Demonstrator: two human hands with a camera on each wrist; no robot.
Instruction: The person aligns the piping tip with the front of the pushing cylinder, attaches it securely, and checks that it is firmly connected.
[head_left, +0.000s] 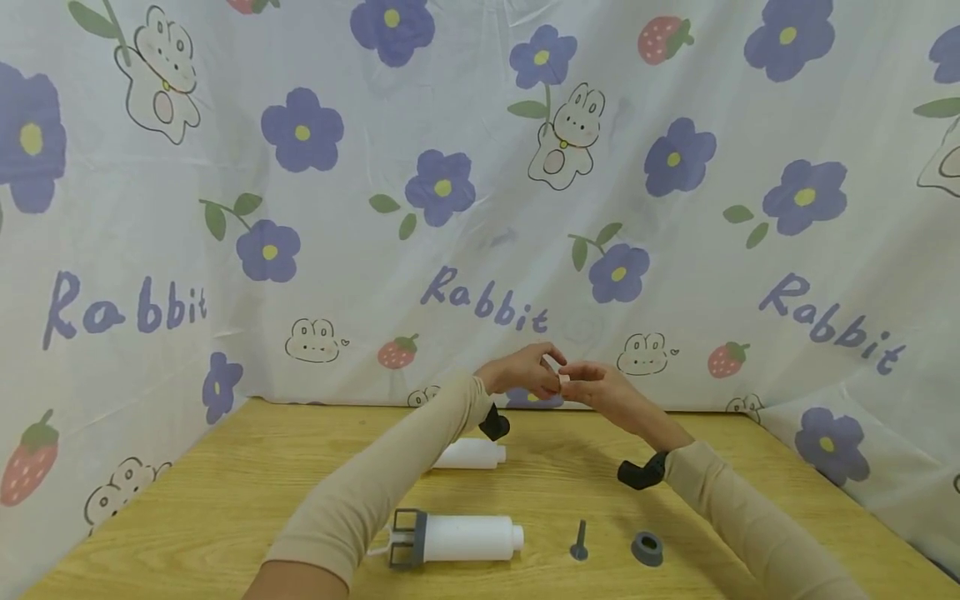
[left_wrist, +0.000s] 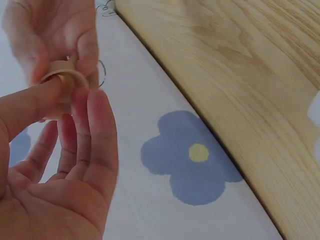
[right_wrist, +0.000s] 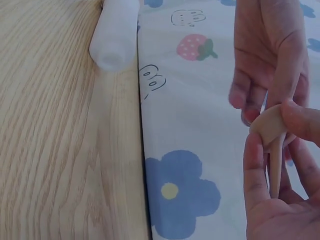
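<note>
Nearest on the worktop (head_left: 225, 500): white cylinder with grey frame (head_left: 450, 539), then to its right a small grey pin (head_left: 579, 543) and a grey ring cap (head_left: 647, 548). Farther back, a second white cylinder (head_left: 471, 454) lying on its side. Raised above the far edge, left hand (head_left: 521, 372) and right hand (head_left: 600, 390) meeting, each grip pinched together on one small tan ring (left_wrist: 62, 80), held in the air between the fingertips. Behind, flower-and-rabbit printed cloth (head_left: 480, 167).
</note>
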